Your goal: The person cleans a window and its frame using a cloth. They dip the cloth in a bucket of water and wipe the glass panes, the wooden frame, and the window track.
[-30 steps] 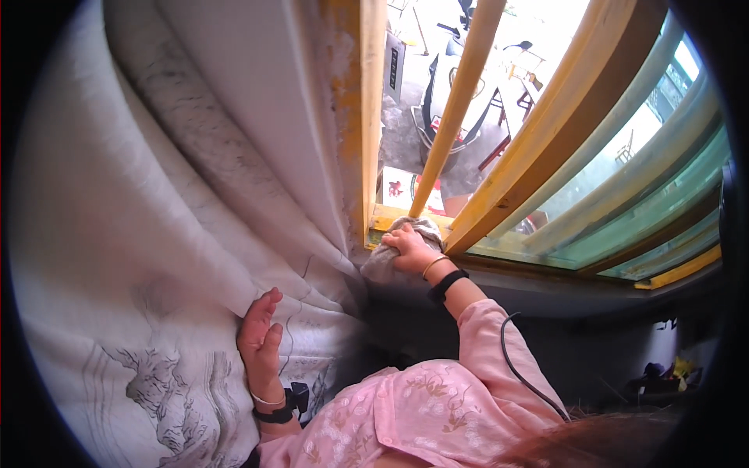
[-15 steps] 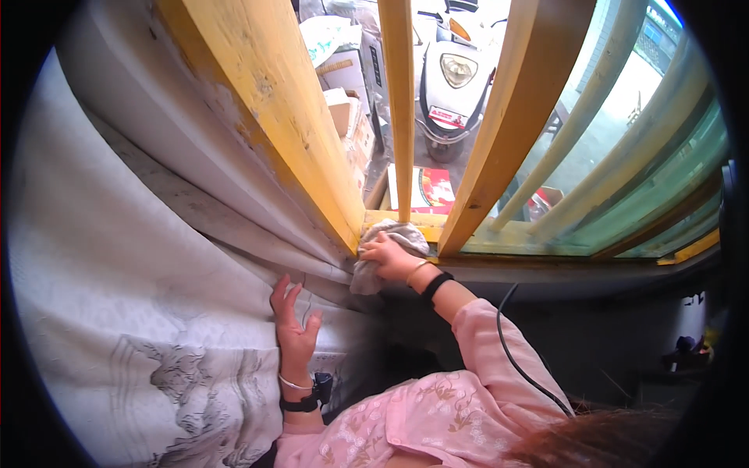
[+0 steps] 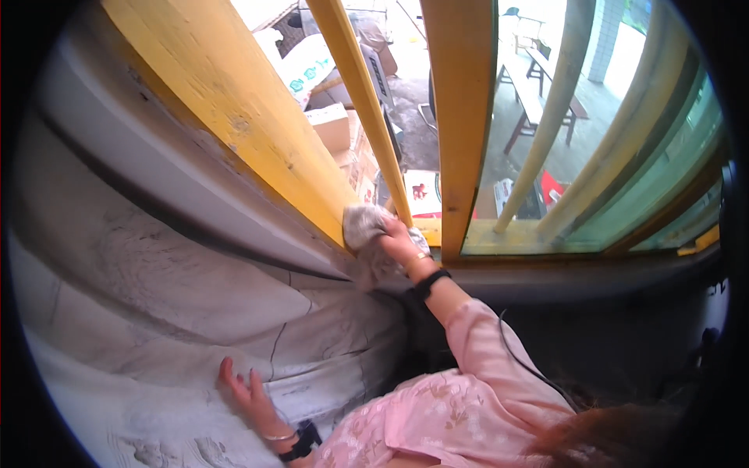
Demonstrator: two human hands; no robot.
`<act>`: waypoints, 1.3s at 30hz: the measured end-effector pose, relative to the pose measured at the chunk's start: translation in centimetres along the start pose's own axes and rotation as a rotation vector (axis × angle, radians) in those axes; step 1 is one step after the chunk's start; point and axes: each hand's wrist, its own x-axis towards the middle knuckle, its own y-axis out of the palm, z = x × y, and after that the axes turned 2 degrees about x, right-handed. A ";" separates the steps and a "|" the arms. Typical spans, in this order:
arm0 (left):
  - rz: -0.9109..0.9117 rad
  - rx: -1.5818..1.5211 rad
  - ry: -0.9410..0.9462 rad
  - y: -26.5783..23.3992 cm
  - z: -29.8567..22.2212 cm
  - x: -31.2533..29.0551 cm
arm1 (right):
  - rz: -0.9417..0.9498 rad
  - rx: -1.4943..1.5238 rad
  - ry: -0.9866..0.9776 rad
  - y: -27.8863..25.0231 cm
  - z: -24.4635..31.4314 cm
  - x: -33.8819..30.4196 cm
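Observation:
A crumpled pale grey cloth (image 3: pixel 365 226) is bunched in my right hand (image 3: pixel 399 241), which presses it against the bottom of the yellow wooden window post (image 3: pixel 265 148). Part of the cloth hangs down below the frame's lower corner, next to the thin yellow bar (image 3: pixel 367 101). My left hand (image 3: pixel 251 400) lies at the lower left against the white patterned curtain (image 3: pixel 179 351). Its fingers are apart and hold nothing.
Right of my right hand stands a thick yellow upright (image 3: pixel 459 117), then a greenish glass pane (image 3: pixel 624 218) with bars behind it. Outside are cardboard boxes (image 3: pixel 328 127) and a wooden bench (image 3: pixel 530 97). A black cable (image 3: pixel 524 363) runs along my right sleeve.
The view has turned, and the scooter outside has left it. My right hand has shifted the cloth from the sill onto the left post. My left hand has moved lower and left along the curtain.

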 end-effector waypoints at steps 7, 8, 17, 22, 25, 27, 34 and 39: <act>0.531 -0.632 0.200 11.2 -4.2 5.3 | 0.406 -0.865 0.065 -0.8 -2.1 1.8; 0.611 -0.662 0.174 11.4 -3.8 5.8 | 0.346 -0.893 0.052 0.1 -2.2 1.2; 0.917 -0.829 -0.026 14.1 -2.0 8.1 | 0.450 -0.884 -0.164 -0.1 -2.0 -5.5; 1.062 -0.868 -0.122 17.4 -1.1 5.4 | 0.377 -0.952 -0.110 -4.2 0.4 -8.2; 1.019 -0.866 -0.131 17.8 -0.7 4.8 | 0.363 -0.895 -0.089 -6.0 0.4 -9.2; 0.987 -0.857 -0.143 17.8 -0.6 4.2 | 0.390 -0.825 0.011 -6.1 0.9 -10.4; 1.342 -1.295 -0.674 24.9 -0.6 -2.6 | 0.209 -0.222 -0.014 -5.1 0.5 -15.2; 1.518 -1.741 -1.286 32.1 2.6 -5.9 | 0.360 -0.165 -0.009 -3.2 1.0 -17.5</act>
